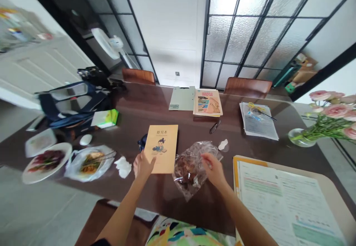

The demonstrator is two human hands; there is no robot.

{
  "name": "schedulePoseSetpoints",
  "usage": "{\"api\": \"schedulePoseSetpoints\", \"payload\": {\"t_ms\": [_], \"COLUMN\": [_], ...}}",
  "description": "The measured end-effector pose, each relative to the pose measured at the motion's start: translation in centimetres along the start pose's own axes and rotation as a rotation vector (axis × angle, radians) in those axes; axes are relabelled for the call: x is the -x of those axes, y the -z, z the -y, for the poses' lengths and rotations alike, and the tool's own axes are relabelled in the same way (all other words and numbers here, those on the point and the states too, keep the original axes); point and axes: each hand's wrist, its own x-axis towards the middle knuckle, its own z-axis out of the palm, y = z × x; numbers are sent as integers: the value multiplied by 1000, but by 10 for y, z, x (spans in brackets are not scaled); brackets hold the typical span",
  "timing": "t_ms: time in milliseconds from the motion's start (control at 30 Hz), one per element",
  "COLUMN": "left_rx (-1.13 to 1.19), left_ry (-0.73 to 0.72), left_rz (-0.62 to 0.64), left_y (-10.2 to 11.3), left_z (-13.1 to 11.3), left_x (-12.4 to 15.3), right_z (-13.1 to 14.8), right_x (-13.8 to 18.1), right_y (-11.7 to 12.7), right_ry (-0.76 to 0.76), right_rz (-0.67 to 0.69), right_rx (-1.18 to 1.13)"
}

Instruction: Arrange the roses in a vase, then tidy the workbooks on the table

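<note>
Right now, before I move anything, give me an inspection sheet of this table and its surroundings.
Surface: dark brown glossy table.
Things: tan booklet; clear plastic bag of dark food.
Hands: left hand at the booklet's edge; right hand at the bag.
Clutter: plate of food, crumpled tissue, eyeglasses, green tissue box, navy bag.
Cables: nothing seen.
Surroundings: brown chair, frosted-glass doors, pink roses.

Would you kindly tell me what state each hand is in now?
Left hand: open, touching the yellow booklet.
Right hand: on the clear plastic bag, grip unclear.
</note>
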Motion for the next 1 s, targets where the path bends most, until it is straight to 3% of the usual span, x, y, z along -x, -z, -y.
{"api": "schedulePoseSetpoints", "payload": {"t_ms": [133,233,300,400,500,567,633,700,767,833,900,1000], "left_rx": [-64,15,-9,-111,-8,115,208,314,539,709,892,891], "left_ry": [-30,4,-12,-43,80,198,241,164,-23,-167,-159,-239], "left_rz": [249,420,425,272,283,323,321,304,318,341,412,439], "left_y": [-15,-17,-20,-26,-26,-18,-7,2,0,-18,-47,-99], "left_z": [57,69,71,74,76,68,44,-2,-67,-143,-216,-297], "left_x": [-15,-14,-17,-25,-34,-41,-52,-71,-96,-126,-154,-187], "right_z": [25,23,18,11,9,9,7,1,-11,-28,-48,-84], "right_x": [-72,-99,-105,-104,-106,-117,-139,-174,-218,-265,-306,-347], "right_y": [-120,-172,-188,-198,-196,-184,-158,-117,-62,-4,49,102], "right_ry": [-216,-355,-443,-538,-536,-478,-385,-279,-210,-178,-122,-126], "right_rz": [206,209,192,180,185,167,97,-20,-147,-232,-285,-348], "right_rx": [68,119,149,181,171,145,43,-135,-237,-260,-211,43]}}
